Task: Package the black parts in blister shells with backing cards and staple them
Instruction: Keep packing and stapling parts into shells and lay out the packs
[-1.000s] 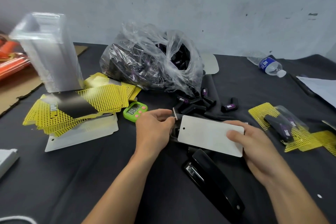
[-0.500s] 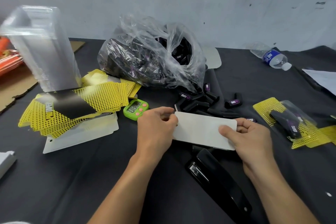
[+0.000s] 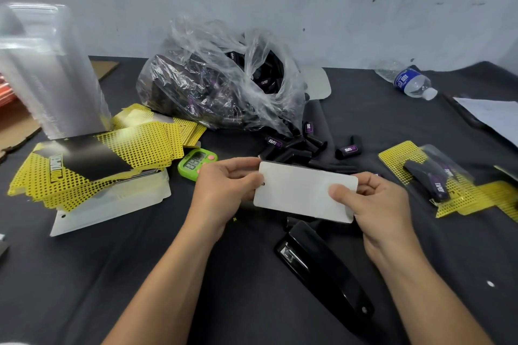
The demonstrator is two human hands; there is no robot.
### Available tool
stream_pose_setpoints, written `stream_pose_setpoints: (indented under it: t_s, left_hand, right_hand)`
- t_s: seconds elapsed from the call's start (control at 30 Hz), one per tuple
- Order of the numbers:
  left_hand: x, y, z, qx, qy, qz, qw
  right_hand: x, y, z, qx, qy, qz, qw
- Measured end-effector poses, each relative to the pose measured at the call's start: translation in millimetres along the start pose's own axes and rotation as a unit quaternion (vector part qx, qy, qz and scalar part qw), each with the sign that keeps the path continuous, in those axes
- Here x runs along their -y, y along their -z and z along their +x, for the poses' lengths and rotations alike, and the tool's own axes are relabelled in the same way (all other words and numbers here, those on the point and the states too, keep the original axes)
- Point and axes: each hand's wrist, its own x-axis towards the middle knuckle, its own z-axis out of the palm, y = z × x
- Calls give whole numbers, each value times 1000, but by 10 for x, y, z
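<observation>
Black cloth covers the tabletop [image 3: 134, 283], and everything for the job lies on it. At the back sits a clear plastic bag [image 3: 218, 84] stuffed with black parts, with a few loose black parts [image 3: 297, 145] spilled in front of its mouth. A tall stack of clear blister shells [image 3: 47, 73] stands far left, and a fanned pile of yellow dotted backing cards [image 3: 112, 157] lies just before it. One finished pack [image 3: 431, 176] rests at the right.

The black stapler [image 3: 322, 269] lies flat just below the hands. Its long axis runs diagonally, with the metal mouth end up and left and the tail down and right under the right forearm.

The held card [image 3: 300, 193] is lifted off the cloth, white back toward the camera. Its long axis runs left to right, dipping slightly at the right, and its hang hole is at the left end. A dark edge shows along its top, but I cannot tell whether a shell and part sit behind it.

The left hand [image 3: 224, 190] pinches the left end. The right hand [image 3: 375, 204] pinches the right end, thumb on the white face.

The stapler's mouth lies directly below the card's lower edge, nearer the right hand. Stapling probably means lowering that edge toward the mouth while one hand lets go to press.
</observation>
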Motion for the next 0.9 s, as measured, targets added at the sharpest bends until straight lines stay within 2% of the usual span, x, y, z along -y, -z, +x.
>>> stream_pose_setpoints:
  t_s: [0.07, 0.23, 0.9]
  left_hand:
    - [-9, 10, 1, 12, 4, -8, 1000]
    - [15, -2, 30, -31, 12, 12, 999]
    - [41, -68, 43, -72, -8, 57, 996]
  right_hand:
    - [-3, 18, 12, 0, -4, 4, 1000]
    - [-8, -13, -17, 53, -14, -34, 998]
    - [-21, -31, -38, 37, 2, -76, 996]
